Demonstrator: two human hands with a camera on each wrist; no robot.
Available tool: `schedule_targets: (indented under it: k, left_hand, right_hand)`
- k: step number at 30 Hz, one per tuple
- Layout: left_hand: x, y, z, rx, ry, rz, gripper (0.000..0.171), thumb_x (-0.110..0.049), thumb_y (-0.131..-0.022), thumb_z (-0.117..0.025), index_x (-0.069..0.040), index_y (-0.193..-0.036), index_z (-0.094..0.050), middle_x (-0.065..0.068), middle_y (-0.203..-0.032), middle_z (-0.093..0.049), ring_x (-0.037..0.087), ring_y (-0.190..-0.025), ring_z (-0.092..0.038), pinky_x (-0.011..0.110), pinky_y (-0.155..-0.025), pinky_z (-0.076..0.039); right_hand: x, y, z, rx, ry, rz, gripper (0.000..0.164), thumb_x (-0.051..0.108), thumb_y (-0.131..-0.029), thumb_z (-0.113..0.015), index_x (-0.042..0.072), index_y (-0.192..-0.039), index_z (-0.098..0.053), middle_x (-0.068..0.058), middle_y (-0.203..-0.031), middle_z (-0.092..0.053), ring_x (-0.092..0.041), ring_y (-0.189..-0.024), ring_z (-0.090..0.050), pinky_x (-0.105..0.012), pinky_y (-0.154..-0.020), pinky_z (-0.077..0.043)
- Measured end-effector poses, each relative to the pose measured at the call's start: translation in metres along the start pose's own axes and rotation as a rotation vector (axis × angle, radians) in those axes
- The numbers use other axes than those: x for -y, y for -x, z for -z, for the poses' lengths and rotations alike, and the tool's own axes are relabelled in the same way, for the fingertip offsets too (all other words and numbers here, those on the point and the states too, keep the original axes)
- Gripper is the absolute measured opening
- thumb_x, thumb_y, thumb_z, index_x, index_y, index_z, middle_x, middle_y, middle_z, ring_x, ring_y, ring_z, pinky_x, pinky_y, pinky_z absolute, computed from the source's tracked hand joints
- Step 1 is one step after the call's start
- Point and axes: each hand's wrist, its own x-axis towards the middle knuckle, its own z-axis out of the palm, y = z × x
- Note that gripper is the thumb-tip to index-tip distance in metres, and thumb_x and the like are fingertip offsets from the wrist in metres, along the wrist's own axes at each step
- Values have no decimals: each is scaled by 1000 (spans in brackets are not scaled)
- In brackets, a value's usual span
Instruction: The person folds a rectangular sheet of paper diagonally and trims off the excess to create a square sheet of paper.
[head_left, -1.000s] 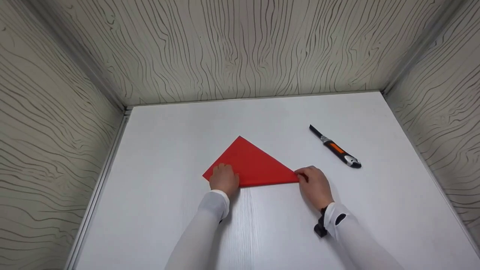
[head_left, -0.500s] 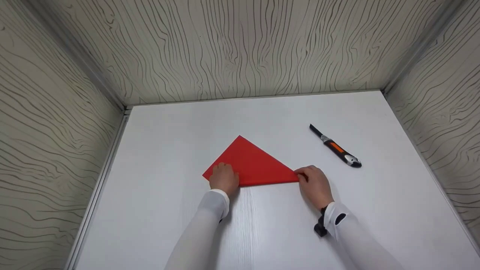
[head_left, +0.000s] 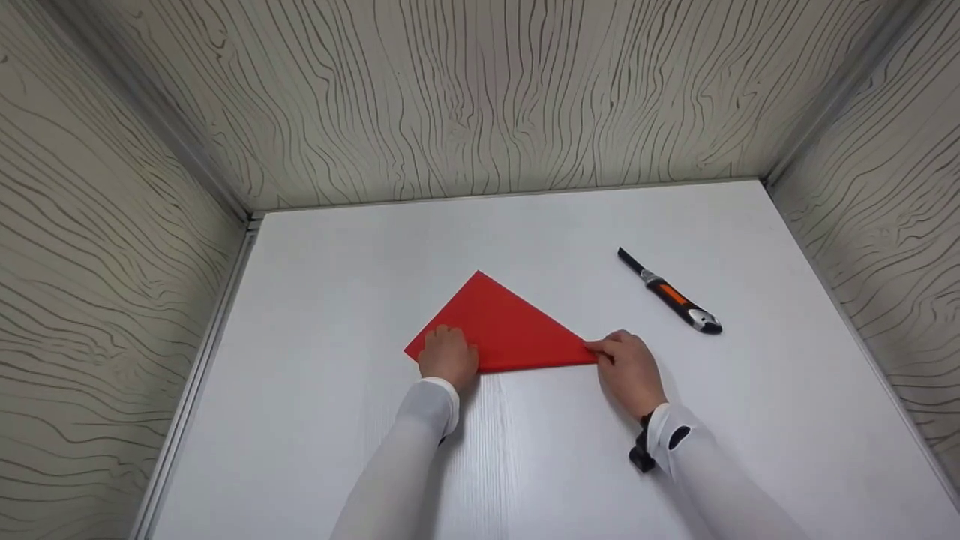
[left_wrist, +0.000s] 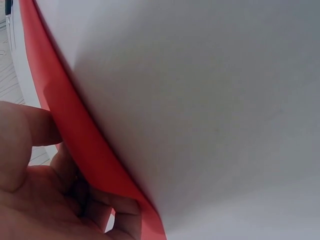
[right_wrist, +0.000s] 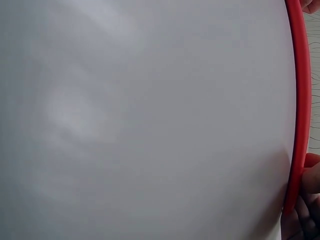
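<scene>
A sheet of red paper (head_left: 517, 322), folded into a triangle, lies on the white table with its point to the back. My left hand (head_left: 448, 356) holds down the left part with bent fingers. In the left wrist view, thumb and curled fingers of that hand (left_wrist: 30, 175) touch the paper (left_wrist: 75, 120) along its near fold. At the right corner, thumb and fingers of my right hand (head_left: 630, 371) pinch the paper. Seen from the right wrist, the near fold of the paper (right_wrist: 302, 90) looks rounded, and the right hand (right_wrist: 311, 182) grips its end.
A utility knife (head_left: 675, 295) with a black and orange handle lies on the table (head_left: 337, 285) behind and right of the right hand, its dark blade pointing back left. Wood-patterned panels (head_left: 480, 97) enclose the back and both sides.
The right hand's fingertips have shifted slightly left over the paper's right corner. The left hand, the paper and the knife look the same.
</scene>
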Motion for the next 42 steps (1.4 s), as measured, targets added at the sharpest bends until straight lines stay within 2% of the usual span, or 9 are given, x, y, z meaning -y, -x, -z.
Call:
schedule_targets:
  k: [7, 15, 27, 33, 42]
  left_hand:
    - [1, -1, -2, -11, -8, 0, 47, -32, -86, -82, -4, -121, -67, 11, -110, -60, 27, -102, -55, 45, -87, -58]
    - [0, 1, -2, -30, -3, -12, 42, -29, -86, -79, -1, -115, -66, 13, -106, -59, 29, -102, -55, 47, -82, -56]
    - [2, -2, -6, -26, -21, -7, 46, -32, -86, -80, -4, -119, -66, 11, -108, -59, 28, -102, -54, 45, -84, -56]
    - [2, 0, -6, -26, -4, -1, 50, -31, -83, -84, -4, -121, -65, 11, -110, -58, 28, -104, -54, 46, -87, -56]
    - [0, 2, -5, -39, -11, -18, 45, -30, -88, -79, -2, -120, -65, 14, -111, -59, 29, -105, -54, 48, -86, -56]
  right_hand:
    - [1, -1, 0, 10, 19, 14, 29, 2, -95, -65, 12, -117, -79, -6, -104, -65, -27, -97, -58, -44, -86, -53]
    - [-2, -3, -3, -24, 52, 69, 28, 0, -93, -65, 11, -114, -80, -5, -101, -65, -27, -95, -59, -42, -84, -52]
    - [4, -3, 0, -1, 49, 57, 24, 4, -95, -64, 9, -113, -79, -5, -101, -64, -27, -94, -58, -42, -84, -52]
    - [2, -2, -2, -15, 43, 62, 24, 6, -96, -65, 9, -115, -78, -5, -101, -65, -27, -94, -58, -42, -84, -52]
    - [0, 0, 0, -15, 23, 33, 25, 8, -99, -63, 10, -119, -76, -7, -104, -67, -27, -97, -59, -45, -88, -52]
